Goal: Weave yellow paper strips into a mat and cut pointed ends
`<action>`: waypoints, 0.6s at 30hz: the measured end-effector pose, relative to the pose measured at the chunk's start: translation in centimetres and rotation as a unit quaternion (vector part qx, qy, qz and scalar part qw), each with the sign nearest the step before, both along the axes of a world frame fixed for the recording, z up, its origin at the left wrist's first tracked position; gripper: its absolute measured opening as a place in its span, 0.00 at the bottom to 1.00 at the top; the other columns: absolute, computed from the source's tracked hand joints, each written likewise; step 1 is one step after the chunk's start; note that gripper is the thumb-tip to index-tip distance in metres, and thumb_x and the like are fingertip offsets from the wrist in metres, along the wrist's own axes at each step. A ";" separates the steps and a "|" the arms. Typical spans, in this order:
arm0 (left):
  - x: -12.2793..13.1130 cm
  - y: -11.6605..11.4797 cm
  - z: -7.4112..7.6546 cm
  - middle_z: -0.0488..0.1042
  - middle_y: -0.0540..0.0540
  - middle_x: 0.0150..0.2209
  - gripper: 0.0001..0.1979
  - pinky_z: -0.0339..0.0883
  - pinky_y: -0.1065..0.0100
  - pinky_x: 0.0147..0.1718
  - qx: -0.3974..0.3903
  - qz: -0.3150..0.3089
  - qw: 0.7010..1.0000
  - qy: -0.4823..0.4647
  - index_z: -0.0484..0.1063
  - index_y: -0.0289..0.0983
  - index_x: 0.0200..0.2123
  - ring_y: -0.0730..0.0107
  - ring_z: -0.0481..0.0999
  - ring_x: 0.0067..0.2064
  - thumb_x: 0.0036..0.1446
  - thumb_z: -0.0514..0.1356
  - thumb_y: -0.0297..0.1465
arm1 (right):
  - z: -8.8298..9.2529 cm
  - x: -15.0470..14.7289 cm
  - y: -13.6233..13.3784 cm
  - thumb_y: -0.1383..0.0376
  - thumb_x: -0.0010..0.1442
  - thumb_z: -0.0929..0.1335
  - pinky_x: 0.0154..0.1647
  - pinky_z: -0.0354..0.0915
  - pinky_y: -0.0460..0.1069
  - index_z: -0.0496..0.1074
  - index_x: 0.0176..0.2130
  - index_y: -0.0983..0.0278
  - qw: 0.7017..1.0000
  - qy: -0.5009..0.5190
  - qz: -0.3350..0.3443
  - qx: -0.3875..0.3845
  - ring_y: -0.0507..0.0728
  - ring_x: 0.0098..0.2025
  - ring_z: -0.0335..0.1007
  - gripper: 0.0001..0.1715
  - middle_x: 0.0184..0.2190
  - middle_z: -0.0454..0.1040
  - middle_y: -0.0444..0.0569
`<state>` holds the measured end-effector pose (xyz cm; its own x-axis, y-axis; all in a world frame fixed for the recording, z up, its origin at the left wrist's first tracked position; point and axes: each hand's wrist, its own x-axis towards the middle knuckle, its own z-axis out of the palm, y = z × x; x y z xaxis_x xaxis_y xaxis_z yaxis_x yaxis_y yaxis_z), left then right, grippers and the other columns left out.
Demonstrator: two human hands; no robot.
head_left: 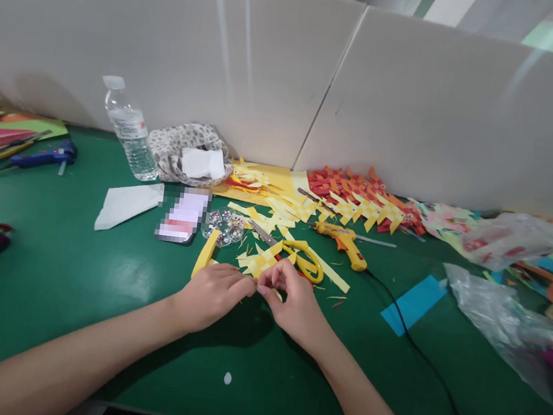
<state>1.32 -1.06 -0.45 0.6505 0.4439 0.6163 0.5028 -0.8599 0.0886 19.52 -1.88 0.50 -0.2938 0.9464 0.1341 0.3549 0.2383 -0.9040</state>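
My left hand (pixel 217 294) is closed, thumb against the fingers, at the near side of a woven yellow paper piece (pixel 261 260). Pinched fingertips of my right hand (pixel 293 299) meet the left ones at that piece's near edge. My fingers hide the exact spot they grip. A yellow paper strip (pixel 205 254) rises beside the left knuckles. Just beyond the right hand lie scissors with yellow handles (pixel 308 258), blades pointing to the upper left. Loose yellow strips (pixel 334 272) and small clippings surround them. A round clear tray of googly eyes (pixel 224 227) sits behind the left hand.
A yellow glue gun (pixel 347 241) lies to the right, its black cord (pixel 419 357) running toward me. Behind are woven red and yellow paper pieces (pixel 353 193), a phone (pixel 184 217) and a water bottle (pixel 133 131). Blue paper (pixel 414 304) and plastic bags (pixel 499 313) are farther right.
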 end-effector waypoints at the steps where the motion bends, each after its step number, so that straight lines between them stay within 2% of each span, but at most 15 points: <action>1: 0.0 0.0 0.1 0.73 0.50 0.24 0.11 0.68 0.71 0.28 0.006 -0.006 1.000 -0.001 0.63 0.37 0.29 0.74 0.73 0.26 0.62 0.47 0.23 | 0.0 -0.1 0.0 0.71 0.53 0.63 0.36 0.67 0.50 0.50 0.28 0.59 1.000 -0.004 -0.003 0.005 0.52 0.31 0.67 0.14 0.27 0.67 0.41; 5: 0.0 -0.1 0.3 0.77 0.48 0.29 0.10 0.70 0.70 0.33 0.025 -0.018 0.999 -0.010 0.62 0.37 0.29 0.73 0.76 0.30 0.62 0.47 0.23 | -0.2 -0.3 -0.1 0.70 0.54 0.63 0.38 0.67 0.52 0.49 0.27 0.59 1.000 -0.005 -0.014 0.024 0.52 0.31 0.67 0.15 0.27 0.65 0.42; 10: -0.1 -0.1 0.0 0.76 0.49 0.28 0.11 0.70 0.70 0.33 -0.003 -0.013 1.000 -0.005 0.62 0.37 0.28 0.73 0.75 0.29 0.62 0.47 0.23 | -0.4 -0.5 -0.2 0.70 0.54 0.62 0.37 0.68 0.52 0.48 0.27 0.58 0.999 0.003 -0.024 0.023 0.52 0.31 0.68 0.15 0.27 0.65 0.42; 18: 0.0 0.0 -0.3 0.72 0.50 0.22 0.11 0.63 0.71 0.21 -0.009 0.023 1.000 -0.008 0.64 0.36 0.27 0.73 0.70 0.22 0.61 0.48 0.23 | 0.0 -0.2 -0.2 0.71 0.54 0.62 0.37 0.67 0.52 0.48 0.28 0.58 1.000 0.005 -0.011 0.022 0.52 0.31 0.66 0.15 0.26 0.64 0.41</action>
